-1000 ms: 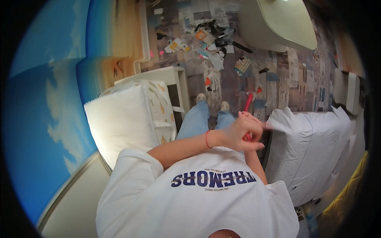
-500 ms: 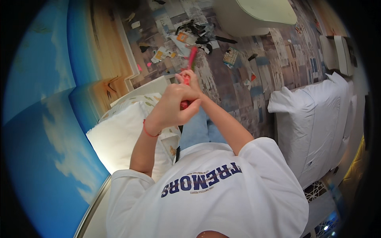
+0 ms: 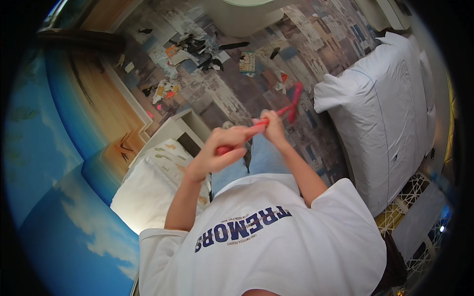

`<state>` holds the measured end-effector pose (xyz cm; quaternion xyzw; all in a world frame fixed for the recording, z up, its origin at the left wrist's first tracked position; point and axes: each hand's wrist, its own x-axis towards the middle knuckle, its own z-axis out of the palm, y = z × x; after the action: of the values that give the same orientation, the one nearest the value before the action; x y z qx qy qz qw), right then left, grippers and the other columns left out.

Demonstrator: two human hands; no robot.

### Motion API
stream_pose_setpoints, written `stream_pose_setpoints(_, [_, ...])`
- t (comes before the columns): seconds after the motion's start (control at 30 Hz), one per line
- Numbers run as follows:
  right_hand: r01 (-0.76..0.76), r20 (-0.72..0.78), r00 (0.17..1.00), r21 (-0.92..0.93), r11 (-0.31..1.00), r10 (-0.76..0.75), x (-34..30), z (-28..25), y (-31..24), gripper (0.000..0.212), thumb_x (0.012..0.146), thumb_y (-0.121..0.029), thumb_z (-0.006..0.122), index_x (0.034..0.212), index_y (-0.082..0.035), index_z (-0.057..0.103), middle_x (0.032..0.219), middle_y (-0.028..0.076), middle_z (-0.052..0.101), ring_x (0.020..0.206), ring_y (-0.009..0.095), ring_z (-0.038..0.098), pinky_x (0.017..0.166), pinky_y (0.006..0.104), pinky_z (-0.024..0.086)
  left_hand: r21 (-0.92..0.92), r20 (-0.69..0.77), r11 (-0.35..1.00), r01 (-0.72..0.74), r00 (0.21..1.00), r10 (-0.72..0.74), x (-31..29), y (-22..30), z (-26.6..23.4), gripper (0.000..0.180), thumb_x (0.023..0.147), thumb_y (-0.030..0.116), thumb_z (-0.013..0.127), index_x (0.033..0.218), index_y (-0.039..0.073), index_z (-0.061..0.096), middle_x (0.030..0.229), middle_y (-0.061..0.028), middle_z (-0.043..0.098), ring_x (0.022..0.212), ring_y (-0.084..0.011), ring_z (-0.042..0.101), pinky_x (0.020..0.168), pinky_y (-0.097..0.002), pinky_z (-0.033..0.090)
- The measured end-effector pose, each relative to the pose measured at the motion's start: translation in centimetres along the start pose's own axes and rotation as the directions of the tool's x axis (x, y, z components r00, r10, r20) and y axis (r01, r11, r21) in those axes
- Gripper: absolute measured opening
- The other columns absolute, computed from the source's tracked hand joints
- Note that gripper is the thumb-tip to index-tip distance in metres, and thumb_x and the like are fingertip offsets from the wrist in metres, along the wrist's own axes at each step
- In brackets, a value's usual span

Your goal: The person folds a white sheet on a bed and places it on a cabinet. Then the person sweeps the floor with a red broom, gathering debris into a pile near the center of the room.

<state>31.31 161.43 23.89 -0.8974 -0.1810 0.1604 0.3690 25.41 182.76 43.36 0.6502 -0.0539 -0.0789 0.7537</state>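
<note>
Both hands are closed around a slim red rod point(image 3: 254, 130), held in the air above the floor. The left hand point(image 3: 229, 143) wraps its near end, thumb lying along the underside; the right hand point(image 3: 272, 127) grips it farther along, fingers curled tight — the two fists are apart, with a stretch of red showing between them. At the far end, a red crosspiece point(image 3: 295, 102) is blurred, so its exact shape cannot be told.

Below are blue trousers point(image 3: 232, 173) and a white T-shirt point(image 3: 276, 241). The floor point(image 3: 217, 101) has a patchwork plank pattern in grey, brown and blue. Toward its left edge lies a heap of litter point(image 3: 190, 49), dark pieces and paper mixed, with a long dark strip point(image 3: 234, 45) and a small printed booklet or box point(image 3: 247, 63) to its right.

At the floor's far edge stands a rounded white furniture piece point(image 3: 244, 18). A bed point(image 3: 380, 113) in rumpled white covers borders the floor's right edge. On the left are a white pillow point(image 3: 148, 190), a pale cabinet point(image 3: 170, 129) and a wall mural point(image 3: 64, 217) — beach, sea and clouded sky.
</note>
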Motion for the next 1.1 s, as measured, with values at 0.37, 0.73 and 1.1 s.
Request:
stream_pose_setpoints(0.37, [-0.371, 0.132, 0.910, 0.680, 0.633, 0.393, 7.3, 0.6, 17.2, 0.019, 0.078, -0.012, 0.067, 0.067, -0.006, 0.053, 0.077, 0.010, 0.052, 0.070, 0.026, 0.060, 0.061, 0.0380, 0.051, -0.055, -0.032, 0.980, 0.191, 0.981, -0.193, 11.4, -10.8, 5.6, 0.017, 0.080, 0.002, 0.054, 0.068, -0.003, 0.044, 0.064, -0.0024, 0.040, 0.069, -0.0079, 0.045, 0.119, -0.0411, 0.021])
stream_pose_setpoints(0.73, [0.232, 0.057, 0.946, 0.569, 0.789, -0.320, 16.7, 2.0, -0.4, 0.023, 0.074, -0.013, 0.072, 0.069, -0.004, 0.052, 0.074, 0.011, 0.053, 0.067, 0.029, 0.055, 0.060, 0.0369, 0.044, 0.483, -0.475, 0.785, 0.387, 0.870, -0.136, 15.0, 2.9, 8.3, 0.012, 0.075, -0.002, 0.053, 0.065, -0.003, 0.046, 0.058, -0.0045, 0.040, 0.056, -0.0111, 0.036, 0.105, -0.0414, 0.041])
stream_pose_setpoints(1.1, [-0.087, -0.059, 0.991, 0.409, 0.909, 0.122, 3.5, -12.2, 3.0, 0.031, 0.074, -0.014, 0.077, 0.069, -0.005, 0.048, 0.072, 0.009, 0.049, 0.064, 0.026, 0.051, 0.059, 0.0359, 0.042, 0.234, 0.226, 0.961, 0.145, 0.954, -0.199, 17.4, 7.6, 10.1, 0.017, 0.072, -0.002, 0.054, 0.056, -0.001, 0.046, 0.051, -0.0085, 0.035, 0.048, -0.0299, 0.040, 0.103, -0.0502, 0.043])
